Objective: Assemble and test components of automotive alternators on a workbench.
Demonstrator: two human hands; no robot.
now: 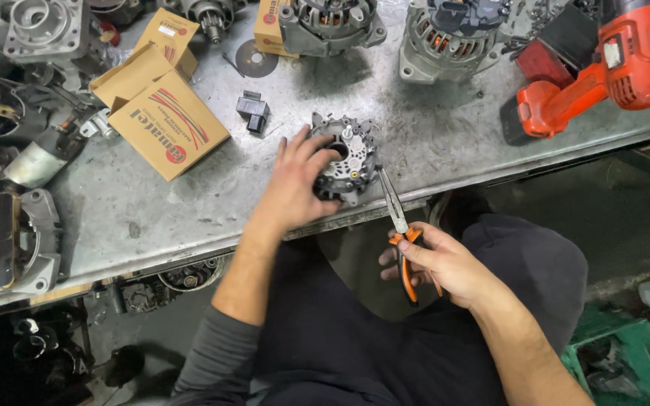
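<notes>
- Head view: alternator end plate (346,156) sits at the near edge of the metal workbench (445,143), lying flat, round hole in the middle facing up.
- It is grey cast metal, roughly round, with lugs, studs and small fittings around its rim.
- Your left hand (295,184) is on its left side, palm down, fingers spread and curled over the rim, thumb under the near edge; you are gripping the part, not clenching a fist.
- Your left forearm comes up from your lap, grey sleeve pushed to the elbow.
- Your right hand (445,263) is off the bench, over your lap, closed around the orange-and-black handles of long-nose pliers (399,225).
- Pliers point up and away from you; tips are shut and lie just beside the right edge of the end plate. Cannot tell if they touch it.
- Your right wrist is bent inward, forearm running in from lower right.
- Around it: tan cardboard box (168,124) to the left, small black plug (253,111) just beyond your left fingers, two whole alternators (445,37) at the far edge, red cordless drill (603,68) at far right.
</notes>
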